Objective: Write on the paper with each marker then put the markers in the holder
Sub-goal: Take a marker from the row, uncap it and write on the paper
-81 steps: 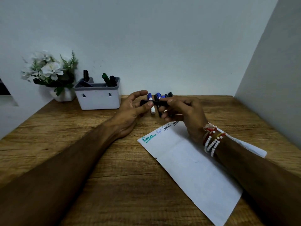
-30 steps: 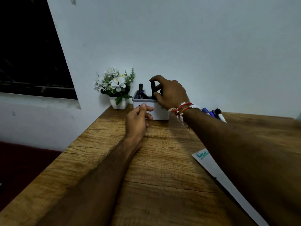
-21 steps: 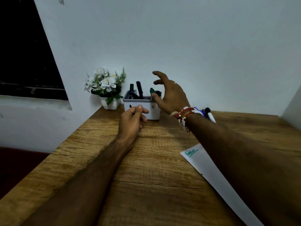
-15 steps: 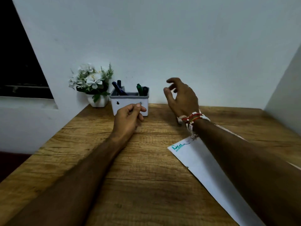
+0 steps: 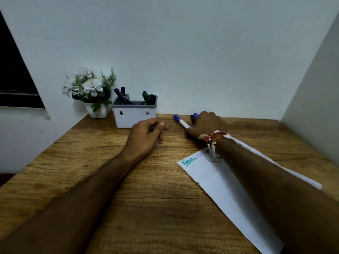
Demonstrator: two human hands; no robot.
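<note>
The white holder [image 5: 134, 116] stands at the back of the wooden desk with a blue marker [image 5: 121, 97], a green marker [image 5: 145, 97] and black ones in it. My left hand [image 5: 145, 136] rests on the desk just in front of the holder, fingers loosely curled around nothing. My right hand [image 5: 208, 125] lies palm down over loose markers near the back wall, its fingers hidden. A white marker with a blue cap [image 5: 181, 122] sticks out to its left, and two more caps [image 5: 194, 116] show beyond it. The paper [image 5: 220, 182], with coloured words along its top edge, lies under my right forearm.
A white pot of artificial flowers [image 5: 89, 88] stands left of the holder against the wall. The desk's left edge drops off toward a dark window. A side wall [image 5: 311, 92] closes the right end of the desk.
My right hand dropped a black marker into the holder, opened, swung right and came down on the loose markers. The left hand stayed by the holder. The camera turned back to the right.
</note>
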